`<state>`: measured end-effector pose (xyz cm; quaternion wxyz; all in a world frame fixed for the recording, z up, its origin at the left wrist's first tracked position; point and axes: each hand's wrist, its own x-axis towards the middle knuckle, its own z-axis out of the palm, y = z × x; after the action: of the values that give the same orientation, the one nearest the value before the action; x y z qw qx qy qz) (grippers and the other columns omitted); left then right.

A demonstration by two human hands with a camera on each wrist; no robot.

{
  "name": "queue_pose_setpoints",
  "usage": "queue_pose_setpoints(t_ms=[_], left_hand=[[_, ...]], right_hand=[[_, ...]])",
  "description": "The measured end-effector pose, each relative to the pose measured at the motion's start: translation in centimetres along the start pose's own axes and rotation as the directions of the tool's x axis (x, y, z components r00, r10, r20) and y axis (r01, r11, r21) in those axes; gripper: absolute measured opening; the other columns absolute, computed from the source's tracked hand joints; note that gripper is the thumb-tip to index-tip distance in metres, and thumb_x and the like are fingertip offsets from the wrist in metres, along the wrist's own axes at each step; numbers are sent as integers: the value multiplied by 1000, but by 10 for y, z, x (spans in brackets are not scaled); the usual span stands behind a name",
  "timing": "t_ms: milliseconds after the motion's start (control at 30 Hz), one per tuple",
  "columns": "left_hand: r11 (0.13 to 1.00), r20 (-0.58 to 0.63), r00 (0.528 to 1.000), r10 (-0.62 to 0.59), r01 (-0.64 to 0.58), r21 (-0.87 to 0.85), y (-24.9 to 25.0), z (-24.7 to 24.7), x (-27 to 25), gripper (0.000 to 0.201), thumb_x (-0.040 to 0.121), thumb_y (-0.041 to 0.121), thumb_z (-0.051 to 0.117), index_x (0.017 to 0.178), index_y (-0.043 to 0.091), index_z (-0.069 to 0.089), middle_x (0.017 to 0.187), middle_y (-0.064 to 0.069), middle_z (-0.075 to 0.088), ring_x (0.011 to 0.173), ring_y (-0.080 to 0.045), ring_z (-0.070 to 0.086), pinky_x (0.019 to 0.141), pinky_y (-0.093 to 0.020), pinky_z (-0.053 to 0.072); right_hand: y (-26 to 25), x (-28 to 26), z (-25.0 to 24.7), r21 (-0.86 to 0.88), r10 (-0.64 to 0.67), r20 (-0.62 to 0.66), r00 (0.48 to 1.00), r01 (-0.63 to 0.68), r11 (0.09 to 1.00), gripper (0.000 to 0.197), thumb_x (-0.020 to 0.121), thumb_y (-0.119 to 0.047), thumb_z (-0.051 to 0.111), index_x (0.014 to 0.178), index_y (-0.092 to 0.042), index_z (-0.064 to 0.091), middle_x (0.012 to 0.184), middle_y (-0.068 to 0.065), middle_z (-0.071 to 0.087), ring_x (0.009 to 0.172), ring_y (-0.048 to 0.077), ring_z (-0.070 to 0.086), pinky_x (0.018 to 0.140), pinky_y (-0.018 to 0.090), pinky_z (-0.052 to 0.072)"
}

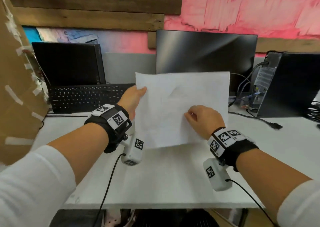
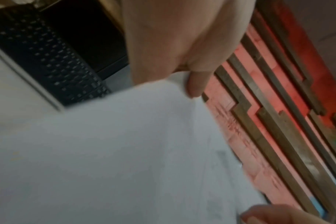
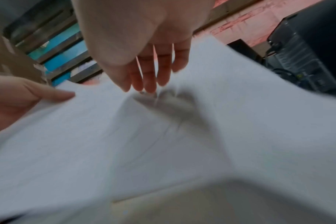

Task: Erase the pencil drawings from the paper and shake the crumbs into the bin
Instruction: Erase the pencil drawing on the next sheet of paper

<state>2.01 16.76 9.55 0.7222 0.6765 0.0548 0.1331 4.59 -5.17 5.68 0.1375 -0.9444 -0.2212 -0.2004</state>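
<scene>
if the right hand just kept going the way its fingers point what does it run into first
Almost certainly the paper. In the right wrist view the right hand's straight fingers point down at the sheet, tips just above or already brushing it, a shadow beneath. Blur hides whether they touch. The left hand pinches the sheet's left edge.

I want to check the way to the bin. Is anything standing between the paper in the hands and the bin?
I cannot tell: no bin shows in any view. The paper is lifted off the white desk, pinched at its edge by the left hand, with the right hand against its face.
</scene>
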Motion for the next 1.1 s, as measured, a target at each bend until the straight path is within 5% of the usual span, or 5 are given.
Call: queue_pose_setpoints(t_ms=[433, 600, 733, 933, 1100], left_hand=[[811, 27, 970, -241, 186, 555, -103, 10, -52, 33, 92, 6, 52, 124, 5, 54, 123, -17, 60, 112, -34, 57, 100, -45, 44], [460, 62, 994, -93, -13, 888, -106, 6, -51, 94, 75, 18, 77, 148, 15, 17, 142, -16, 32, 129, -37, 36, 104, -44, 36], [102, 285, 935, -213, -269, 958, -109, 8, -55, 85, 83, 35, 67, 150, 22, 15, 157, -7, 6, 144, -27, 11, 114, -42, 22], [-15, 283, 720, -633, -377, 926, -114, 16, -59, 86, 90, 58, 44, 151, 20, -3, 158, 0, -11, 147, -16, 0, 117, -32, 4], [-15, 305, 704, -641, -409, 912, -121, 23, -58, 94, 87, 60, 46, 150, 16, -9, 158, -3, -14, 146, -18, -3, 118, -34, 6]], right_hand=[[9, -87, 58, -123, 46, 707, 706, 58, 991, 46, 96, -45, 35, 136, -24, 47, 145, -2, 42, 133, 21, 38, 111, 32, 29], [12, -84, 50, -149, 49, 756, 652, 99, 984, 45, 98, -37, 36, 140, -22, 41, 150, -1, 35, 138, 20, 32, 113, 32, 26], [20, -77, 42, -125, 83, 671, 737, 2, 992, 35, 97, -25, 42, 125, -17, 60, 134, 2, 55, 124, 22, 50, 104, 29, 37], [82, -40, 44, -403, 400, 539, 742, -190, 895, 45, 93, -9, 42, 137, -14, 43, 139, 11, 46, 126, 30, 46, 106, 39, 39], [158, -18, 82, -523, 444, 522, 728, -138, 841, 38, 87, -22, 51, 125, -17, 52, 131, 7, 56, 117, 28, 55, 100, 39, 45]])
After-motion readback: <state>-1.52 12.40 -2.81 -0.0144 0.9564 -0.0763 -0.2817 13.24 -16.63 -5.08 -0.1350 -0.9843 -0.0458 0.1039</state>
